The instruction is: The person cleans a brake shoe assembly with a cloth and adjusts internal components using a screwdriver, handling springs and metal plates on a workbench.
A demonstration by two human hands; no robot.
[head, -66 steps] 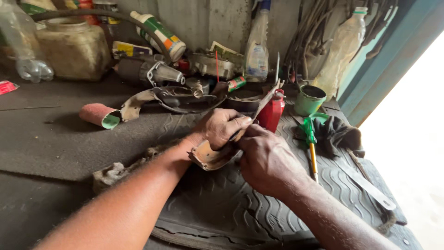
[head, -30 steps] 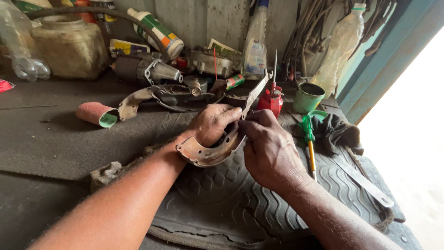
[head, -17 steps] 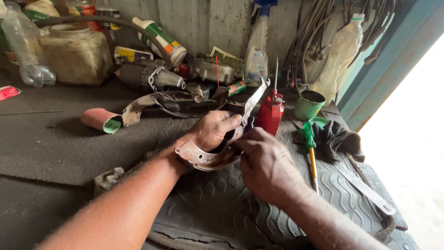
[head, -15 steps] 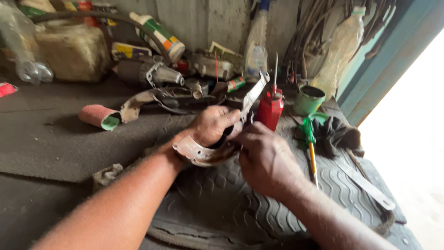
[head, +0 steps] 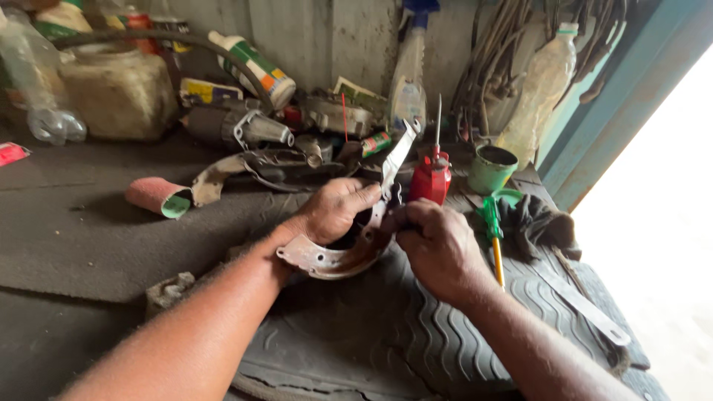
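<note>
Lying across the workbench, a black rubber tyre piece [head: 416, 327] with wavy tread served as a pad, next to a dark, rough felt-like mat [head: 89, 238]. Above the tyre, both hands held a curved metal brake shoe [head: 330, 260], crescent-shaped, rusty and pale, with small holes at its end. The left hand [head: 334, 212] was closed over its upper edge, with the fingers curled around it. The right hand [head: 434, 245] was clenched at the other end of the shoe; I could not tell what exactly it pinched there. A flat grey metal lever [head: 397, 156] stood up from the shoe between the hands. Just behind was a small red oil can [head: 431, 178] with a thin spout. At the back wall leaned a cloudy plastic bottle [head: 538, 89] and a white tube with green and orange label [head: 252, 67]. A green-handled screwdriver [head: 492, 230] lay at the right.
</note>
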